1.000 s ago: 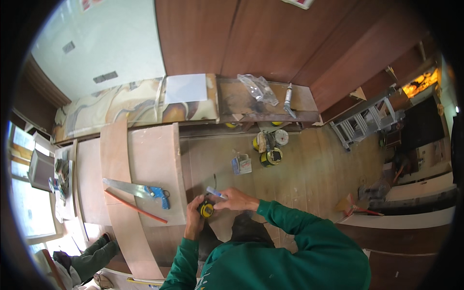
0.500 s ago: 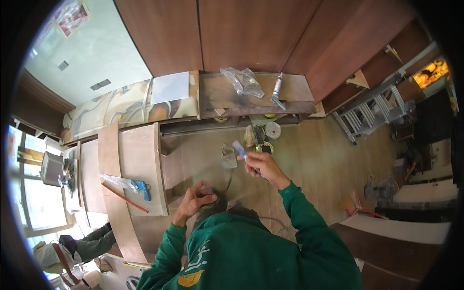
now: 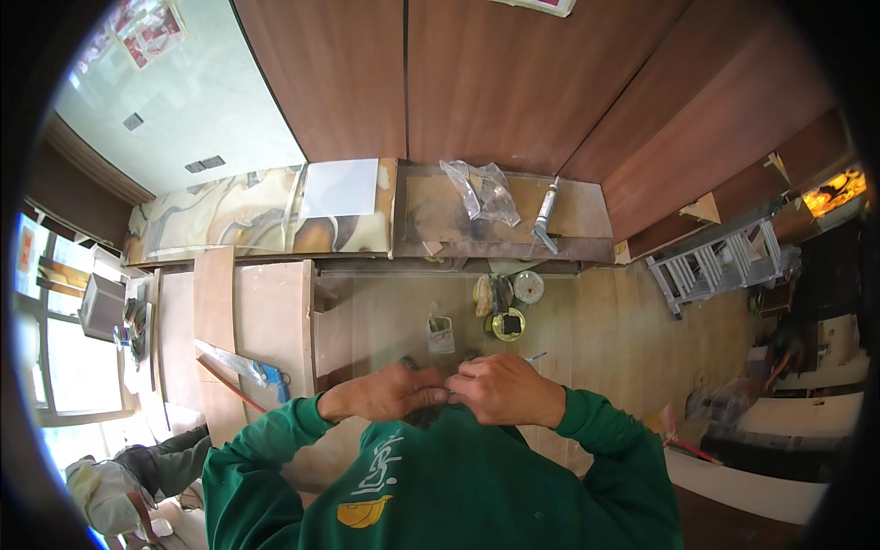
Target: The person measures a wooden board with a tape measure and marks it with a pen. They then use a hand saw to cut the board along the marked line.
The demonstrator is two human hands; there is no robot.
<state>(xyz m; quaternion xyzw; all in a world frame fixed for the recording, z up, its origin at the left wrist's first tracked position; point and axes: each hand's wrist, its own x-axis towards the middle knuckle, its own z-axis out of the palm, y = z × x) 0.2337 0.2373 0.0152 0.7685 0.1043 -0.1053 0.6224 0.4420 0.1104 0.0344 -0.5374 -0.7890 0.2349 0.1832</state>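
Note:
My left hand [image 3: 390, 394] and my right hand [image 3: 509, 390] meet at the fingertips in front of my green sweatshirt, both closed. What the left fingers pinch is too small and hidden to name. From behind the right hand pokes the thin end of a slim blue-and-white stick-like thing [image 3: 539, 356]; the rest of it is covered by the hand. Beyond the hands, on the floor, stand a small pale box-like container [image 3: 441, 335], a yellow-rimmed tub [image 3: 507, 324] with something dark in it, and a round lidded can [image 3: 528, 287].
A caulking gun [image 3: 547, 215] and a clear plastic bag [image 3: 481, 192] lie on the ledge ahead. To the left, a blue-handled saw [image 3: 269, 374] rests on boards. A stepladder [image 3: 715, 266] stands at the right. Another person [image 3: 119, 486] is at lower left.
My right hand has come back toward my chest with the slim blue-and-white thing and met the left hand. The left has moved slightly right. The view has tipped upward.

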